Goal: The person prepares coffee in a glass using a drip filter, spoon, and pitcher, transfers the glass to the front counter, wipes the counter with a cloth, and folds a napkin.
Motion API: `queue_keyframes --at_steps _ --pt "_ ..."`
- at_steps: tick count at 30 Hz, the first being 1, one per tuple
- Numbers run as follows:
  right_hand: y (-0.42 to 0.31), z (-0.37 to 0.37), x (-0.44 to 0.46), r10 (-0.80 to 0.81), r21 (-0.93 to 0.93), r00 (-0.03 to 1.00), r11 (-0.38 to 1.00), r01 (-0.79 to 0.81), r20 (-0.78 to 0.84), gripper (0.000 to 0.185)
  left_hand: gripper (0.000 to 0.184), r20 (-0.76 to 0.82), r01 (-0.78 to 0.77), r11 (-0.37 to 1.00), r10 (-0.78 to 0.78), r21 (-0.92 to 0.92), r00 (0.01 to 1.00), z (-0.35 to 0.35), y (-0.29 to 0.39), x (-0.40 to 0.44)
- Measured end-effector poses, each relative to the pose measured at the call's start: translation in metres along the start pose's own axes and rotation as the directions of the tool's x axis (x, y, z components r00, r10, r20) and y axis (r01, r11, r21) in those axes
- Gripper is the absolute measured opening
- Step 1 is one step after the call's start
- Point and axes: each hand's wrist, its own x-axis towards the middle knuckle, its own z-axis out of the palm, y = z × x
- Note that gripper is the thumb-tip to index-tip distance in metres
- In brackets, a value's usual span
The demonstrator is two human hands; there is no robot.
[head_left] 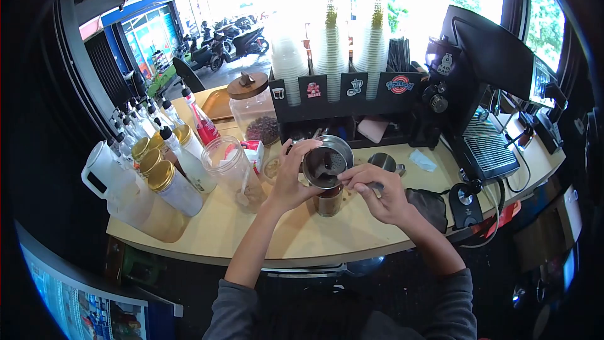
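Near the middle of the counter, a round metal cup is tilted above a glass holding something brown. My left hand has its fingers wrapped round the left side of the metal cup. At the cup's right side, my right hand is closed on a thin utensil, whose tip reaches inside the cup. Dark contents show in the cup, too small to identify. Left of my left hand stands a clear plastic jar. Behind my right hand is a small metal pitcher.
Bottles and gold-lidded jars crowd the left, beside a large white jug. Behind stand a wooden-lidded glass jar and stacked plastic cups. A coffee machine and dark cloth occupy the right.
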Motion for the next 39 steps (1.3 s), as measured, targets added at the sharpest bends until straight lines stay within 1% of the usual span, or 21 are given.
queue_keyframes --at_steps 2,6,9,11,12,14,15,18,20,21,23,24,26,27,29,30,33,35,36,38,39 --pt "0.001 0.002 0.001 -0.027 0.011 0.997 1.0 0.028 -0.074 0.009 0.083 -0.012 -0.003 1.0 0.002 -0.012 1.0 0.001 -0.001 -0.001" --pt "-0.001 0.001 -0.001 0.027 0.031 0.999 0.999 -0.027 -0.018 0.009 0.084 -0.022 -0.029 1.0 0.029 -0.008 0.999 0.0 -0.002 -0.001" --pt "-0.002 0.002 -0.001 -0.004 0.018 0.997 1.0 0.005 -0.075 0.008 0.084 -0.04 -0.029 0.999 0.028 -0.037 0.999 0.002 -0.002 -0.001" --pt "-0.001 -0.001 -0.003 -0.038 -0.008 0.999 0.999 0.038 -0.003 0.008 0.084 -0.062 -0.046 0.999 0.044 -0.028 0.997 0.001 -0.002 -0.001" --pt "-0.002 -0.001 -0.003 -0.039 -0.007 0.999 0.999 0.039 -0.002 0.008 0.084 -0.062 -0.046 0.999 0.044 -0.027 0.997 0.001 -0.002 -0.001" --pt "-0.003 -0.002 -0.002 0.011 0.1 0.997 0.995 -0.003 -0.075 0.008 0.084 -0.045 -0.034 0.999 0.033 -0.026 0.998 0.001 -0.001 -0.002" --pt "-0.005 -0.002 -0.001 0.011 0.099 0.997 0.995 -0.003 -0.076 0.008 0.084 -0.044 -0.036 0.999 0.034 -0.027 0.998 0.001 0.0 -0.002" --pt "-0.008 -0.002 -0.001 0.007 0.084 0.998 0.996 -0.002 -0.059 0.008 0.084 -0.052 -0.047 0.999 0.046 -0.022 0.998 0.001 0.002 -0.001" --pt "-0.008 -0.006 -0.004 0.045 0.052 0.999 0.998 -0.045 0.009 0.009 0.084 -0.026 -0.045 0.999 0.045 -0.004 0.999 -0.001 0.003 -0.001" --pt "-0.008 -0.004 -0.003 0.045 0.053 0.999 0.998 -0.045 0.01 0.009 0.084 -0.026 -0.044 0.999 0.044 -0.003 0.999 -0.001 0.003 -0.001" --pt "-0.007 0.001 -0.001 0.003 0.1 0.995 0.995 0.006 -0.095 0.01 0.084 -0.026 -0.046 0.999 0.046 0.007 0.999 0.0 0.003 -0.001" --pt "-0.007 0.001 -0.002 0.004 0.1 0.995 0.995 0.006 -0.095 0.01 0.084 -0.026 -0.046 0.999 0.046 0.006 0.999 0.0 0.003 0.0" --pt "-0.006 -0.001 -0.003 0.057 0.147 0.997 0.988 -0.05 -0.049 0.013 0.083 -0.009 -0.065 0.998 0.065 0.026 0.998 -0.003 0.003 0.002" --pt "-0.007 -0.004 -0.002 0.057 0.149 0.997 0.988 -0.049 -0.049 0.013 0.083 -0.009 -0.064 0.998 0.064 0.027 0.998 -0.004 0.004 0.002" --pt "-0.012 -0.012 0.003 0.179 0.108 0.984 0.978 -0.176 -0.01 0.017 0.082 0.01 -0.049 0.997 0.048 0.057 0.999 -0.005 0.006 0.002" --pt "-0.01 -0.01 0.003 0.179 0.107 0.984 0.978 -0.177 -0.011 0.017 0.082 0.01 -0.049 0.997 0.049 0.056 0.999 -0.005 0.006 0.003" --pt "-0.002 -0.007 0.003 0.157 0.185 0.987 0.971 -0.15 -0.027 0.022 0.081 0.016 -0.03 0.999 0.03 0.031 0.999 -0.006 0.006 0.004" --pt "-0.003 -0.012 0.004 0.214 0.21 0.976 0.954 -0.216 0.03 0.023 0.081 0.031 -0.028 0.999 0.027 0.036 0.999 -0.008 0.006 0.004" --pt "-0.002 -0.011 0.006 0.213 0.21 0.976 0.954 -0.215 0.031 0.023 0.081 0.03 -0.028 0.999 0.026 0.036 0.999 -0.008 0.007 0.004" --pt "0.0 -0.008 0.009 0.198 0.251 0.978 0.952 -0.176 -0.066 0.023 0.08 0.045 -0.038 0.996 0.035 0.077 0.998 -0.01 0.009 0.004" --pt "-0.001 -0.01 0.011 0.199 0.25 0.978 0.952 -0.177 -0.066 0.023 0.08 0.045 -0.038 0.996 0.034 0.076 0.998 -0.01 0.009 0.004"
